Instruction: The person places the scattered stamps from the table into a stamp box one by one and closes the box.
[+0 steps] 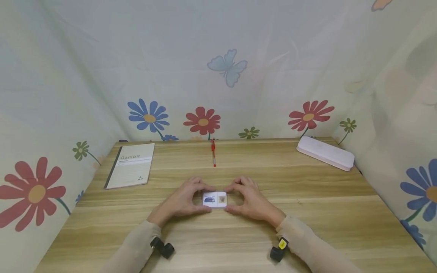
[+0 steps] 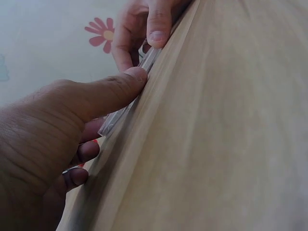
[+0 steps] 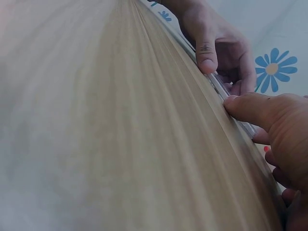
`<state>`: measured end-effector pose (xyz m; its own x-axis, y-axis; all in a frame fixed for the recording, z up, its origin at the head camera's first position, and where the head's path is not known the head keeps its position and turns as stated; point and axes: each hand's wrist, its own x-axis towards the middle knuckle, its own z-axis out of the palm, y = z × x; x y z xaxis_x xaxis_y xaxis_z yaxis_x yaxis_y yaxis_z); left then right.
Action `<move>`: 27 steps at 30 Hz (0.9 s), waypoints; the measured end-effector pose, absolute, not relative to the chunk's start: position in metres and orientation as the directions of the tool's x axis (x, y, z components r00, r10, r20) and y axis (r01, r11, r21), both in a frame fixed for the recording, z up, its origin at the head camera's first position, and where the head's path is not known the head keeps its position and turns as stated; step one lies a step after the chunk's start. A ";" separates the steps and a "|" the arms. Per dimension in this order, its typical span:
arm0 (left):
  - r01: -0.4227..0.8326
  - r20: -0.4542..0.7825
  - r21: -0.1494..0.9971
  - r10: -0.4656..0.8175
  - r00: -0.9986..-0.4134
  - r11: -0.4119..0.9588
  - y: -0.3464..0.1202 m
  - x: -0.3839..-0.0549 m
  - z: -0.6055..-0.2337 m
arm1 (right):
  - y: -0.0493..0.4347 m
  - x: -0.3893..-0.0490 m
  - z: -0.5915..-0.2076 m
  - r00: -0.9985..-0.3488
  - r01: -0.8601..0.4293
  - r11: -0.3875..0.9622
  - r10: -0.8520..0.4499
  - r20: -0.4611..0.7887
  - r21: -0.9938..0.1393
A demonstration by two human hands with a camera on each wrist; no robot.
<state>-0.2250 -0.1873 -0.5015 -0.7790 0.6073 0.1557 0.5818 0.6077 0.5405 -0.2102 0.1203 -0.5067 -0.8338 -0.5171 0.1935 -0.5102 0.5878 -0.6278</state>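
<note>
A small flat white rectangular piece (image 1: 214, 204) lies at the middle of the table, between both hands. Two pictures show on its top, a dark one at left and a brownish one at right, with a line between them. Its side looks clear like plastic in the left wrist view (image 2: 113, 122). My left hand (image 1: 182, 199) pinches its left end, thumb on the near edge and fingers on the far edge. The right hand (image 1: 254, 201) holds the right end the same way. In the right wrist view the right thumb (image 3: 250, 107) presses the near edge.
A notebook (image 1: 133, 167) marked "Gambit" lies at the back left. Beyond the hands is a red pen (image 1: 213, 151), pointing away. At the back right sits a pale pencil case (image 1: 324, 152). A flowered curtain (image 1: 225, 98) surrounds the wooden table (image 1: 218, 242).
</note>
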 end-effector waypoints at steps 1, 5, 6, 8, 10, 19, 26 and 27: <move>0.577 0.150 0.544 0.605 -0.782 0.610 -0.188 -0.224 -0.501 | 0.120 -0.210 -0.507 -0.834 -0.510 0.589 -0.516 0.194 -0.627; 0.565 0.137 0.555 0.602 -0.787 0.611 -0.189 -0.224 -0.502 | 0.120 -0.209 -0.508 -0.834 -0.511 0.588 -0.514 0.199 -0.627; 0.562 0.134 0.556 0.602 -0.787 0.612 -0.189 -0.224 -0.502 | 0.120 -0.209 -0.508 -0.835 -0.510 0.589 -0.513 0.197 -0.627; 0.555 0.126 0.561 0.599 -0.791 0.614 -0.189 -0.223 -0.501 | 0.119 -0.210 -0.508 -0.836 -0.507 0.588 -0.513 0.194 -0.630; 0.545 0.116 0.565 0.595 -0.795 0.619 -0.189 -0.223 -0.500 | 0.119 -0.210 -0.508 -0.838 -0.503 0.591 -0.513 0.188 -0.631; 0.513 0.081 0.584 0.583 -0.808 0.630 -0.187 -0.222 -0.498 | 0.119 -0.210 -0.507 -0.832 -0.520 0.593 -0.516 0.205 -0.615; 0.512 0.081 0.589 0.584 -0.808 0.626 -0.187 -0.223 -0.499 | 0.119 -0.211 -0.506 -0.837 -0.506 0.603 -0.516 0.183 -0.617; 0.514 0.082 0.586 0.584 -0.807 0.627 -0.187 -0.223 -0.499 | 0.119 -0.211 -0.506 -0.837 -0.505 0.604 -0.516 0.181 -0.616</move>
